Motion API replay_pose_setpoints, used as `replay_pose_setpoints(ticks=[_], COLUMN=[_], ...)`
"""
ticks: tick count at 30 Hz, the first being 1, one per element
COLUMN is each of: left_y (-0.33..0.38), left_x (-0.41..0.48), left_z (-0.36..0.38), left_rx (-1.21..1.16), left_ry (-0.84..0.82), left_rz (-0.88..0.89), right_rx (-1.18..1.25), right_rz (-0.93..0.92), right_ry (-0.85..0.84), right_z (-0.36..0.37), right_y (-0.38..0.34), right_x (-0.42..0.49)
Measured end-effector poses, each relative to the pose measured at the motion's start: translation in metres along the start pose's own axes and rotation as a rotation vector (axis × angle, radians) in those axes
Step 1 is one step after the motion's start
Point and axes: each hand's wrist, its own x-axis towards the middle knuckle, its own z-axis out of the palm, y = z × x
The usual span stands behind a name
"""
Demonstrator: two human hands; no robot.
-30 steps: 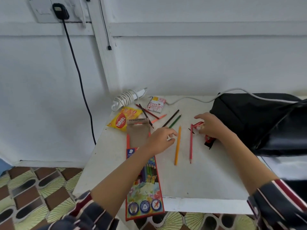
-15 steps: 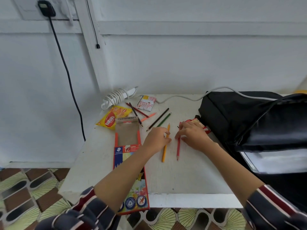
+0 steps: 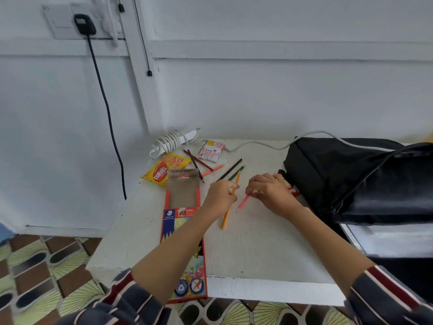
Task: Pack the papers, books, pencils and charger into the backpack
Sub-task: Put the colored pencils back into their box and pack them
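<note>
Yellow crinkled plastic wafer packet, laid flat near the far left corner of the white painted table. Small white-and-red printed sachet, set farther right by the far edge. Brown-and-green patterned floor tiles, spread below.

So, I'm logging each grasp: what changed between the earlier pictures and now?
The right hand left the red snack packet beside the black fabric backpack, moved left and pinched the pink-red wooden pencil, now tilted. The left hand closed its fingers on the long orange wooden pencil. The other loose pencils, open cardboard pencil box and backpack stayed put.
</note>
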Motion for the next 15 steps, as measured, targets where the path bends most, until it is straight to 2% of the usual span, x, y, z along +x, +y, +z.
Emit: replay_pose_setpoints(ticks=[7,11,15], left_y=[0.005,0.004,-0.011], left_x=[-0.005,-0.014,-0.022], left_z=[-0.037,-0.059,-0.080], left_rx=[-0.207,-0.308,-0.335], left_ry=[0.250,0.387,0.484], left_rz=[0.029,0.011,-0.024], right_rx=[0.510,0.800,1.011], right_rz=[0.122,0.232,0.282], right_ry=[0.278,0.286,0.218], right_z=[-0.017,-0.026,-0.018], right_y=[-0.022,-0.044,-0.064], right_x=[0.030,0.051,0.067])
